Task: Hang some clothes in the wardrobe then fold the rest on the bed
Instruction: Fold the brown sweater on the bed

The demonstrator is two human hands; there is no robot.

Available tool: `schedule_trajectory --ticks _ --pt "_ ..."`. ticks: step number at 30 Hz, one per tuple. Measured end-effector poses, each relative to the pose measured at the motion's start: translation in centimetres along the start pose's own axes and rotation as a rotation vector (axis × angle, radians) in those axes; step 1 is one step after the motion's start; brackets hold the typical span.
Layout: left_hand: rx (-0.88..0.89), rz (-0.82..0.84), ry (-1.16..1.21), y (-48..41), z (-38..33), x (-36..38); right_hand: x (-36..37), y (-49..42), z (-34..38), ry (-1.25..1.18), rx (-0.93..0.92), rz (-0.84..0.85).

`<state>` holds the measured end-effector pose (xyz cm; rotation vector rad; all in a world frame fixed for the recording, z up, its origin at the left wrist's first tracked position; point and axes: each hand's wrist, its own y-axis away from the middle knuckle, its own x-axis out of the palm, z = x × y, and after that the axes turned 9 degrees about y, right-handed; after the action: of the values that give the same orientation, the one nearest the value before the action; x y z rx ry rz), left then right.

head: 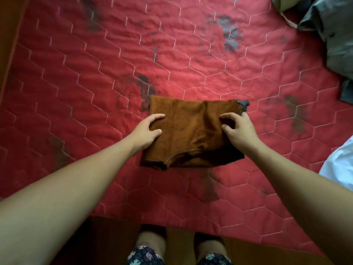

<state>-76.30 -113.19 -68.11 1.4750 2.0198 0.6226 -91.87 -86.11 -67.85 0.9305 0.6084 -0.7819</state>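
Note:
A brown garment [189, 132], folded into a compact rectangle, lies on the red quilted bed cover [95, 77] in front of me. A grey label sticks out at its far right corner. My left hand [147, 131] grips the garment's left edge, thumb on top and fingers curled against the side. My right hand [237, 129] holds the right edge with curled fingers pinching the cloth.
A pile of dark grey and olive clothes [328, 31] sits at the bed's far right corner. A white cloth [340, 163] lies at the right edge. The wooden bed frame [11, 35] runs along the left. My legs stand at the bed's near edge.

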Motion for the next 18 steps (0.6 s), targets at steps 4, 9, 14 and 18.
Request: schedule_trajectory --ticks 4,9,14,18 --pt "-0.006 -0.102 -0.015 7.4 -4.0 -2.1 -4.7 3.6 6.1 0.108 -0.138 0.161" --pt "-0.055 -0.232 0.044 20.0 -8.0 -5.7 -10.7 8.8 15.3 0.318 -0.374 0.257" --pt "-0.090 -0.398 0.065 32.9 -10.0 -9.2 -13.5 15.3 25.9 0.460 -0.587 0.330" --pt "-0.137 -0.563 0.142 42.7 -9.5 -11.5 -13.1 21.9 33.6 0.572 -0.733 0.393"
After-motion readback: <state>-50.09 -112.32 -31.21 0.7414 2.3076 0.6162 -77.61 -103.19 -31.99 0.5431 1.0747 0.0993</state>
